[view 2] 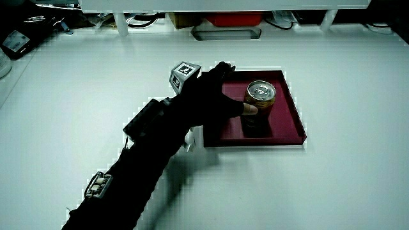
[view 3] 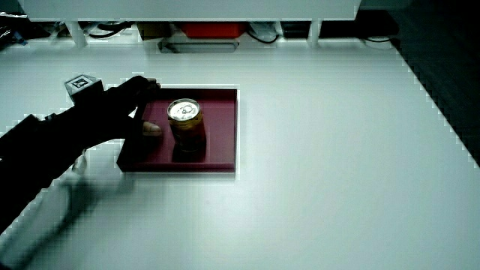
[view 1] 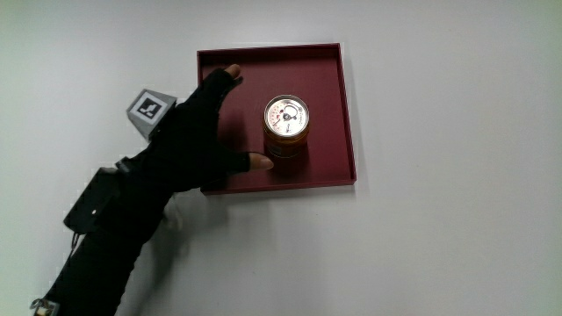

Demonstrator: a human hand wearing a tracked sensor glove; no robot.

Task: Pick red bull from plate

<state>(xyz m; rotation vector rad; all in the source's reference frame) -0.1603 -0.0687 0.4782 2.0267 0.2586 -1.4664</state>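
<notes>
So you've got one container here, a square dark red tray (view 1: 342, 114) with a low raised rim all round, flat matte floor, sharp corners. It sits flat on the white table (view 1: 457, 246), which looks smooth and plain. The only thing standing in the tray is the can (view 1: 286, 128): a short upright cylinder with amber-orange sides and a shiny silver top, pull tab visible on the lid from above. I can't read the label, so I can't confirm the brand from these shots. The can stands roughly mid-tray, a bit nearer the rim on your side than the rim away from you. You can see it upright in both side views too (view 2: 260, 102) (view 3: 185, 124), casting a dark patch on the tray floor beside it.

Your hand (view 1: 198, 132) is in a black fabric glove with bare fingertips, and it's over the part of the tray next to the can. Fingers are spread apart, not wrapped round anything. The thumb (view 1: 261, 161) tip is right at the can's side near its base, touching or just about, hard to call. The other fingers (view 1: 230, 74) point toward the tray corner farther from you, well clear of the can.

The patterned cube (view 1: 148, 109) sits on the back of the glove, white faces with a black marker. Your forearm runs back over the table's bare surface toward you.
</notes>
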